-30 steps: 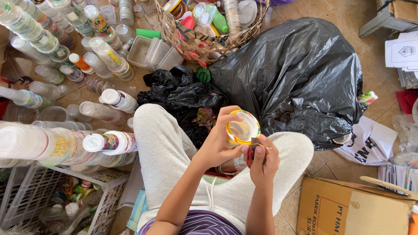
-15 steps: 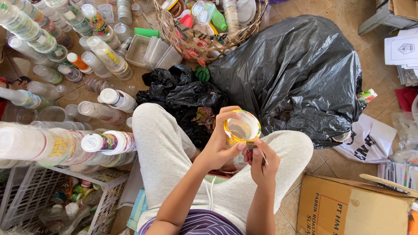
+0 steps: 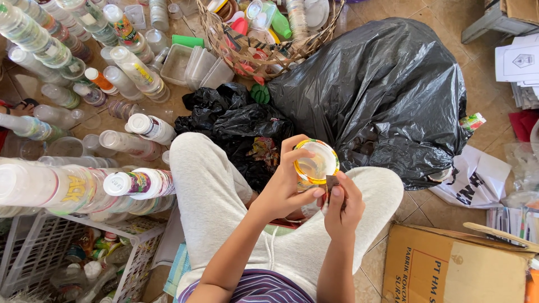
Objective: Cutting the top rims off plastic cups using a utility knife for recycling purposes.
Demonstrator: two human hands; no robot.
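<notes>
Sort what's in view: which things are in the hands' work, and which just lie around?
In hand: plastic cup, gripped by the left hand; small dark blade, pinched by the right hand at the cup's rim.

Lying about: black bag, wicker basket, stacked cups, cardboard box, white crate.

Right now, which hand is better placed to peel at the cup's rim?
The right hand, probably. Its fingers already pinch a small dark blade against the yellow-rimmed plastic cup, while the left hand is wrapped around the cup, steadying it.
</notes>
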